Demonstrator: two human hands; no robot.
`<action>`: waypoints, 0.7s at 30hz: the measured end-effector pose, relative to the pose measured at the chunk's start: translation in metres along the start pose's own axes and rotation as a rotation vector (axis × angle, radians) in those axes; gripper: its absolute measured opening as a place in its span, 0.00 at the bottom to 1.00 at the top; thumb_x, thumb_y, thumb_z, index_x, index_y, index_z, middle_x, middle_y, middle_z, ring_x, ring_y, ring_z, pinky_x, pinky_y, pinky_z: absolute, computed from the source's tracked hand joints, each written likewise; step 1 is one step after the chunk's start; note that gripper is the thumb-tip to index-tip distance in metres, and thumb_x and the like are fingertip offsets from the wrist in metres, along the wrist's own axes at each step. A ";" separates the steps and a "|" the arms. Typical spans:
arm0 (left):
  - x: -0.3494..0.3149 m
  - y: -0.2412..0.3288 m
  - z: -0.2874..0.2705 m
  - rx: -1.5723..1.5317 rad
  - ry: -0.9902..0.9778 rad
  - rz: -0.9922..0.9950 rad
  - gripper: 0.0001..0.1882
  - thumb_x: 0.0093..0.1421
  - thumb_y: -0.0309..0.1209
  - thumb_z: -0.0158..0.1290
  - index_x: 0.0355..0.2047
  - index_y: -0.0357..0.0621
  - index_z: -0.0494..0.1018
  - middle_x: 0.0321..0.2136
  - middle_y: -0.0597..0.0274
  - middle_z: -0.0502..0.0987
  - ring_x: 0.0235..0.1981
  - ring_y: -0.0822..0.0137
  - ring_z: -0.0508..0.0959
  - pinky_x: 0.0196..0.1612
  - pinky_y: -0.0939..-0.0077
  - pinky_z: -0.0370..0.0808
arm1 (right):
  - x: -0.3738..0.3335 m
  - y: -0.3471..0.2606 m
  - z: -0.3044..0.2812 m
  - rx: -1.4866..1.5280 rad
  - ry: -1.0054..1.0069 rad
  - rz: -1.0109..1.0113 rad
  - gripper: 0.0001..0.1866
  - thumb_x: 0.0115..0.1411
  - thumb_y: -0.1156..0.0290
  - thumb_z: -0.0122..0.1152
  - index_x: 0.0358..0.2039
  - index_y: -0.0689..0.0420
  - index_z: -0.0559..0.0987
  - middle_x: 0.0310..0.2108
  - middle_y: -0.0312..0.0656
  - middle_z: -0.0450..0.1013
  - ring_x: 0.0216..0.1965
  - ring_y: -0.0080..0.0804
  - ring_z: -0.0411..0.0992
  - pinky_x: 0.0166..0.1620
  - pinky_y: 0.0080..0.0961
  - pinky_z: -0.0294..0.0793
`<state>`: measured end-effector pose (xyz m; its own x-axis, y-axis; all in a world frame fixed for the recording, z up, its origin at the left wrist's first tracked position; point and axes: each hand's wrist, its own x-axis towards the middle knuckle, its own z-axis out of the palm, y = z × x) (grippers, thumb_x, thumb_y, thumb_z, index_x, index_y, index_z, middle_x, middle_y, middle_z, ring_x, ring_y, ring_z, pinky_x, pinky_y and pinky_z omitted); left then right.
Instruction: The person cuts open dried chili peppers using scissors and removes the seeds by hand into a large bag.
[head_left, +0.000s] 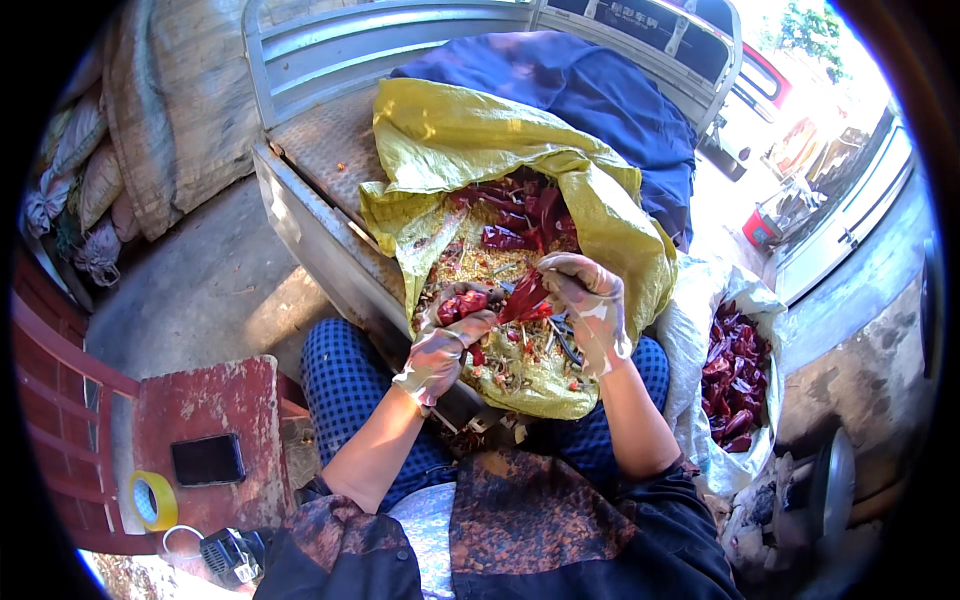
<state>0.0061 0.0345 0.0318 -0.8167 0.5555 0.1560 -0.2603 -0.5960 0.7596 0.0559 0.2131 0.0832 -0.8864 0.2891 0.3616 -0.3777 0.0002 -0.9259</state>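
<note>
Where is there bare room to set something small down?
The red chair seat is bare between the phone and its far edge. The floor between chair and cart is mostly open. It is crowded in the yellow sack, around the left hand and right hand, and in the white sack of dried chillies.

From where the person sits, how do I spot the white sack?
Find the metal cargo bed bearing an open yellow woven sack. Right of that, past the right knee, stands the white sack. Its white fabric and heaped dark-red dried chillies set it apart.
</note>
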 end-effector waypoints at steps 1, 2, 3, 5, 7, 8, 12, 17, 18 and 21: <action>0.000 0.000 0.002 0.081 0.006 0.020 0.15 0.50 0.19 0.54 0.40 0.38 0.70 0.40 0.60 0.74 0.39 0.71 0.73 0.42 0.77 0.71 | -0.005 0.001 0.005 -0.064 0.008 0.018 0.09 0.51 0.84 0.60 0.34 0.61 0.79 0.34 0.36 0.74 0.30 0.18 0.71 0.29 0.13 0.69; 0.003 0.000 0.004 0.223 -0.039 0.024 0.18 0.49 0.18 0.55 0.42 0.38 0.69 0.41 0.61 0.74 0.43 0.72 0.73 0.49 0.78 0.68 | -0.010 0.003 0.010 -0.152 -0.025 -0.100 0.08 0.51 0.85 0.59 0.32 0.61 0.79 0.33 0.35 0.74 0.30 0.19 0.71 0.31 0.15 0.71; 0.000 0.002 0.007 0.072 -0.096 -0.021 0.20 0.48 0.18 0.56 0.43 0.39 0.69 0.40 0.62 0.74 0.42 0.72 0.73 0.48 0.78 0.70 | -0.012 0.007 0.015 -0.081 -0.077 -0.237 0.08 0.50 0.85 0.60 0.31 0.61 0.79 0.32 0.37 0.75 0.31 0.22 0.72 0.33 0.17 0.72; -0.002 0.007 0.011 0.098 -0.157 -0.018 0.22 0.47 0.19 0.58 0.44 0.39 0.69 0.40 0.62 0.74 0.39 0.72 0.75 0.44 0.81 0.72 | -0.018 0.001 0.022 -0.403 -0.084 -0.348 0.09 0.48 0.85 0.60 0.30 0.59 0.79 0.31 0.39 0.75 0.31 0.26 0.74 0.35 0.19 0.73; -0.001 0.002 0.007 0.073 -0.194 0.003 0.26 0.47 0.20 0.59 0.48 0.39 0.67 0.40 0.61 0.74 0.38 0.72 0.75 0.42 0.81 0.74 | -0.022 -0.003 0.029 -0.519 -0.126 -0.365 0.09 0.49 0.82 0.60 0.32 0.58 0.78 0.30 0.41 0.75 0.31 0.29 0.74 0.36 0.20 0.73; 0.000 0.000 0.002 0.048 -0.240 -0.006 0.27 0.47 0.20 0.59 0.49 0.39 0.66 0.41 0.61 0.73 0.39 0.71 0.75 0.44 0.80 0.74 | -0.028 -0.014 0.037 -0.471 -0.085 -0.035 0.10 0.48 0.84 0.59 0.32 0.60 0.78 0.32 0.42 0.75 0.33 0.28 0.74 0.37 0.19 0.73; -0.008 0.002 -0.027 -0.350 -0.415 -0.363 0.30 0.48 0.23 0.61 0.52 0.37 0.64 0.44 0.58 0.73 0.41 0.69 0.75 0.46 0.75 0.73 | -0.038 -0.014 0.033 -0.499 -0.250 0.021 0.09 0.49 0.83 0.59 0.33 0.61 0.78 0.32 0.42 0.75 0.32 0.27 0.74 0.36 0.17 0.72; -0.014 -0.034 -0.043 -0.091 -0.402 -0.089 0.25 0.56 0.32 0.56 0.51 0.34 0.64 0.46 0.51 0.72 0.43 0.61 0.76 0.50 0.67 0.72 | -0.034 -0.020 0.028 -0.542 -0.349 -0.128 0.08 0.53 0.82 0.57 0.35 0.63 0.77 0.30 0.42 0.75 0.30 0.26 0.73 0.35 0.17 0.72; -0.015 -0.040 -0.044 -0.005 -0.377 -0.009 0.25 0.56 0.30 0.56 0.51 0.33 0.64 0.47 0.50 0.72 0.44 0.60 0.76 0.51 0.67 0.72 | -0.032 -0.017 0.025 -0.552 -0.348 -0.208 0.08 0.53 0.82 0.56 0.35 0.64 0.77 0.29 0.41 0.75 0.30 0.26 0.73 0.35 0.18 0.72; -0.019 -0.038 -0.044 -0.101 -0.366 -0.176 0.29 0.52 0.26 0.59 0.53 0.31 0.61 0.47 0.46 0.71 0.46 0.56 0.75 0.51 0.67 0.73 | -0.046 -0.001 0.031 -0.044 -0.173 0.151 0.07 0.54 0.81 0.57 0.35 0.63 0.77 0.29 0.37 0.74 0.29 0.22 0.71 0.32 0.16 0.70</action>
<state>0.0084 0.0211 -0.0282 -0.5231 0.8126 0.2571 -0.4434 -0.5171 0.7321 0.0889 0.1706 0.0708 -0.9662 0.1205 0.2280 -0.2282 0.0121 -0.9735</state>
